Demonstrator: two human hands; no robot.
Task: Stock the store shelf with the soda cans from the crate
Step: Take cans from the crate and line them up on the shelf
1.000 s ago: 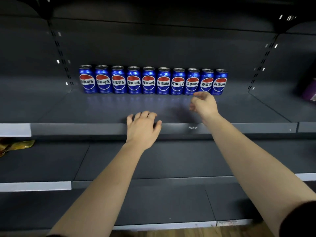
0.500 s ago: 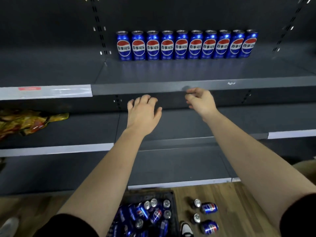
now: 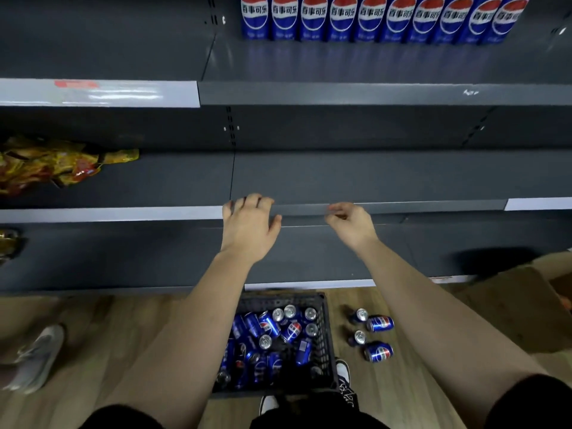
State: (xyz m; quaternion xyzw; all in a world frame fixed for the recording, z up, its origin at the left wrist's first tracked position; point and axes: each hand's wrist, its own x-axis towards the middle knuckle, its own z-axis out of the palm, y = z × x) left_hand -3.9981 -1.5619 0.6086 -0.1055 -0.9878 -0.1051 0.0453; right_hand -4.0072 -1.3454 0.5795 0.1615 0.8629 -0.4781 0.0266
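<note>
head view: left hand point(image 3: 249, 230), right hand point(image 3: 351, 226) (both empty) above crate point(image 3: 325, 332)

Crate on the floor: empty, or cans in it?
Not empty. The crate holds a jumbled pile of blue cans, some lying sideways, some showing silver tops. Depth of the pile: cannot tell.

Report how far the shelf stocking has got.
Done: a row of ten cans stands on the upper shelf. In hand: nothing; the left hand and right hand are both empty. Left: many cans in the crate, plus four cans on the floor beside it.
</note>
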